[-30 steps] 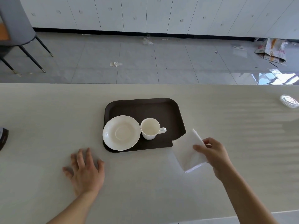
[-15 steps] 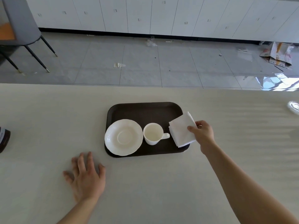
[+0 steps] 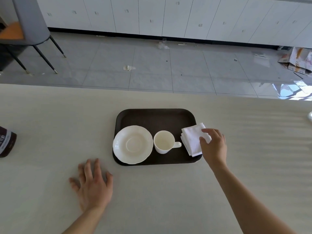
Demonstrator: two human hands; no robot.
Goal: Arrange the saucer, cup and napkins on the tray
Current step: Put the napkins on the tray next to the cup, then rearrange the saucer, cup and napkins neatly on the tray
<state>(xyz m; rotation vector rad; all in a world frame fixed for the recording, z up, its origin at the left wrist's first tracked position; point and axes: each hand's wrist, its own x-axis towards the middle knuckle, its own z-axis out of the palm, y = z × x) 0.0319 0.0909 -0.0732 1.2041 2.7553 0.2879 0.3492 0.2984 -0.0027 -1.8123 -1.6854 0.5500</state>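
A dark brown tray (image 3: 157,119) lies on the pale table. On its left side rests a white saucer (image 3: 132,144), and beside it a white cup (image 3: 164,141) stands upright, handle pointing right. A stack of white napkins (image 3: 192,139) lies flat on the tray's right side, one corner over the rim. My right hand (image 3: 214,146) hovers over the stack's right edge, fingers apart, fingertips touching the top napkin. My left hand (image 3: 93,184) lies flat on the table with spread fingers, in front of the tray's left corner, holding nothing.
A dark bottle (image 3: 5,143) stands at the table's left edge. A clear object (image 3: 310,116) peeks in at the far right edge. Beyond the table's far edge are a tiled floor with litter and a grey chair (image 3: 32,22).
My right hand carried the napkins from the table at the tray's right corner onto the tray and laid them flat; its pinch has loosened. My left hand stayed put.
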